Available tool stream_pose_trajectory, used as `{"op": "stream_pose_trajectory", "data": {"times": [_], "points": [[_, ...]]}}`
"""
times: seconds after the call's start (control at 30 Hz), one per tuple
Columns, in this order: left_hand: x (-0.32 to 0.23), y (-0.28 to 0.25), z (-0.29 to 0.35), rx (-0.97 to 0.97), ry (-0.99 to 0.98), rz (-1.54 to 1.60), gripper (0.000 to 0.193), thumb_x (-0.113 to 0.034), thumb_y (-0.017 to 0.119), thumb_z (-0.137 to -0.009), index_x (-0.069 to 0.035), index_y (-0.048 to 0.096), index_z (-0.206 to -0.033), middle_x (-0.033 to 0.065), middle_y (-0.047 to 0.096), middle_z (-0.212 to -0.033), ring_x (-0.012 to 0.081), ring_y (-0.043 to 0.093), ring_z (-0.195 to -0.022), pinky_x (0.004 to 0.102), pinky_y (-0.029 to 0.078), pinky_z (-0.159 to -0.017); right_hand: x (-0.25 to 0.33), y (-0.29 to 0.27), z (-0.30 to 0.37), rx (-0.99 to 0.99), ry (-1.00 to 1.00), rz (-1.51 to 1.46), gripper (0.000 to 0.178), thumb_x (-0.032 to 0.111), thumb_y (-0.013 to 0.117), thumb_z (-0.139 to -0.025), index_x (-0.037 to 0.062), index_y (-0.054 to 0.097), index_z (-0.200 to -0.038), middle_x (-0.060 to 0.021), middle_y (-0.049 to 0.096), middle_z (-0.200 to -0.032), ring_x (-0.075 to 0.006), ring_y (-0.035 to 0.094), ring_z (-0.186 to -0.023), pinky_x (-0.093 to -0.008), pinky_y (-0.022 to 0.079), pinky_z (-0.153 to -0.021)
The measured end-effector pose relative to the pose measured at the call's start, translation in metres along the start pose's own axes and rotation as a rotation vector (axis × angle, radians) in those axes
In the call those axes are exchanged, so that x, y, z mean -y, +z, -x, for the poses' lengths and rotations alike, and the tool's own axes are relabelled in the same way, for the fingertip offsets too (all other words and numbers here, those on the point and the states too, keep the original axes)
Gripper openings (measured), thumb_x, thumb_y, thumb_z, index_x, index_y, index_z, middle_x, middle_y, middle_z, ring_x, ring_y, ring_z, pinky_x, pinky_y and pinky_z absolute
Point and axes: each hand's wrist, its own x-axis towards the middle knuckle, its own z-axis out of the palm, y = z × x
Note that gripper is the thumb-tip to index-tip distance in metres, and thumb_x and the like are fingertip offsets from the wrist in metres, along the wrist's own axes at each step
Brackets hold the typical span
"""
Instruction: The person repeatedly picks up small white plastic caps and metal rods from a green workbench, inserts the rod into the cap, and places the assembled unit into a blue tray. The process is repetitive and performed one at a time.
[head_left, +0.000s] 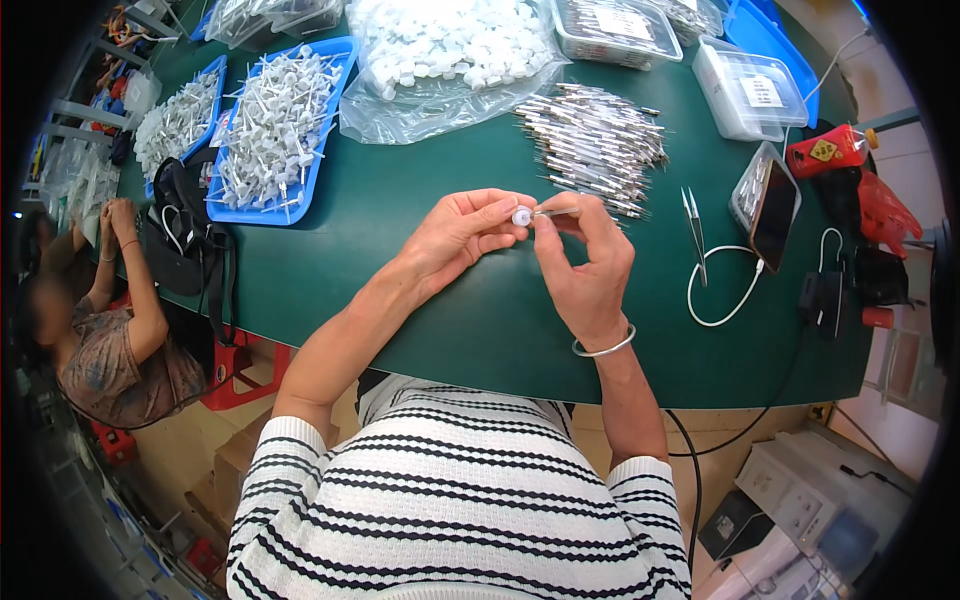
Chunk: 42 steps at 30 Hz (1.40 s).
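Just above the middle of the table, my left hand [455,238] pinches a small round white plastic cap [521,216] between thumb and fingers. My right hand [588,262], with a bangle at its wrist, grips a thin metal pin [548,212] whose end meets the cap. How far the pin sits inside is too small to tell. Beyond my right hand lies a loose heap of slim metal pins [592,145]. A clear bag [390,118] of white plastic caps lies farther back. At left, a blue tray [255,216] holds many white caps with pins attached.
A second blue tray [218,88] stands farther left, near a black bag [180,240]. At right lie tweezers [696,236], a white cable [712,322], a phone [774,218] and clear plastic boxes [735,95]. Another person [130,330] sits at the left.
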Motion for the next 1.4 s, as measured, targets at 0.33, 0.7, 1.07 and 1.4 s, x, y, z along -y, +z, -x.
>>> {"op": "stream_pose_trajectory", "data": {"times": [0.33, 0.7, 1.07, 1.4], "points": [[0.0025, -0.0020, -0.0009, 0.005, 0.023, -0.038, 0.024, -0.015, 0.058, -0.093, 0.004, 0.063, -0.108, 0.0072, 0.066, -0.090, 0.0084, 0.064, -0.077, 0.0179, 0.056, -0.071, -0.0011, 0.0005, -0.0001, 0.002, -0.020, 0.039, 0.013, 0.000, 0.066, -0.079, 0.0023, 0.059, -0.089, -0.0073, 0.063, -0.081, -0.0186, 0.066, -0.068, -0.0282, 0.052, -0.059], [0.0004, 0.0010, 0.0006, -0.017, 0.006, -0.048, 0.024, -0.014, 0.058, -0.093, 0.004, 0.063, -0.107, 0.0074, 0.066, -0.088, 0.0088, 0.064, -0.076, 0.0176, 0.056, -0.071, -0.0028, -0.0057, -0.0039, 0.048, 0.056, -0.013, 0.013, 0.001, 0.068, -0.080, 0.0019, 0.060, -0.089, -0.0082, 0.066, -0.079, -0.0194, 0.068, -0.069, -0.0276, 0.053, -0.061], [0.0011, -0.0014, -0.0005, 0.016, -0.011, -0.010, 0.022, -0.015, 0.058, -0.093, 0.003, 0.063, -0.105, 0.0065, 0.065, -0.086, 0.0091, 0.064, -0.074, 0.0175, 0.057, -0.069, -0.0018, -0.0082, -0.0058, 0.101, 0.042, -0.021, 0.013, 0.000, 0.067, -0.080, 0.0004, 0.060, -0.090, -0.0091, 0.065, -0.083, -0.0194, 0.068, -0.069, -0.0272, 0.053, -0.061], [0.0011, -0.0010, -0.0004, 0.017, -0.026, 0.017, 0.022, -0.013, 0.058, -0.093, 0.004, 0.062, -0.105, 0.0076, 0.065, -0.087, 0.0101, 0.066, -0.074, 0.0174, 0.057, -0.070, -0.0019, -0.0070, -0.0049, 0.082, 0.071, -0.032, 0.012, 0.001, 0.067, -0.081, 0.0002, 0.059, -0.089, -0.0090, 0.065, -0.080, -0.0189, 0.068, -0.068, -0.0267, 0.053, -0.059]]}}
